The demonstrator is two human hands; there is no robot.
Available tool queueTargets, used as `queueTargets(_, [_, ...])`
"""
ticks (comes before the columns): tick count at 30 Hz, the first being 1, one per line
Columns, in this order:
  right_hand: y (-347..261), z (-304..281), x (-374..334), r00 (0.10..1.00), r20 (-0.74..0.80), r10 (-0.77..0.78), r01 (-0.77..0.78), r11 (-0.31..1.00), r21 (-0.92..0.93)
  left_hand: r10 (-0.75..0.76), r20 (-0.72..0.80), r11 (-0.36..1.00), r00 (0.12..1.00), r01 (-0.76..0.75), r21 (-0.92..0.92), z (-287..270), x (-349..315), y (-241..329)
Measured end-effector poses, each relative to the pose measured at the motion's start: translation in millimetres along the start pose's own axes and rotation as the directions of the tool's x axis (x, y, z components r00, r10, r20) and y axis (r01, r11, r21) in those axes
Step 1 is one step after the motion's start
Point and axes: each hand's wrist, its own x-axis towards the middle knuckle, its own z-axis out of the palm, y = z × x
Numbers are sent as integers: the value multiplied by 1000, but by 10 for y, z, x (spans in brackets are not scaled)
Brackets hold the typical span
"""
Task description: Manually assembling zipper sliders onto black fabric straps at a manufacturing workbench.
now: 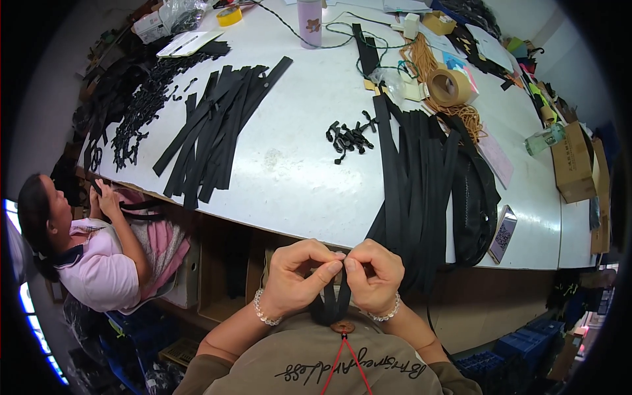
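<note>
Just past the table's front edge, my left hand [295,273] and my right hand [376,273] meet in front of my chest, thumbs and forefingers pinched. A black strap [337,304] hangs in a loop below them, its upper part between my fingers. Whether a small part sits at the fingertips is hidden. Close to my right hand, a bundle of long flat black straps [415,191] drapes over the table edge. Beyond my hands lies a little pile of small black fittings [352,139] with knobbed ends.
On the white table [283,187] lie more black straps [220,125], a heap of small black fittings [141,99], a black bag [474,204], a phone [503,234], a tape roll [449,87] and a lilac bottle [310,25]. A co-worker [99,253] sits at left, handling a black strap.
</note>
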Motion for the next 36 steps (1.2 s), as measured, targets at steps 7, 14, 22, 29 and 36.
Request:
queueTargets(7, [25,3,40,817,271,508,-575,694,433,-66,-194,998,979,63,-22,6,39,-75])
queueTargets(14, [168,-88,-28,821,439,365,-553,703,447,-140,-181,989,974,131,-62,-29,77,-128])
queueTargets(22, [148,-92,76,870,357,341,-432,875,217,-189,-132,973,973,167,-161,-47,32,-174])
queueTargets(29, [105,-21,43,945,215,245,-272,956,106,-168,-109,975,980,149,-167,-38,29,-138])
queueTargets(36, [134,51,-4,975,100,199,-213,964,157,-100,-67,991,993,93,-93,-43,25,-148])
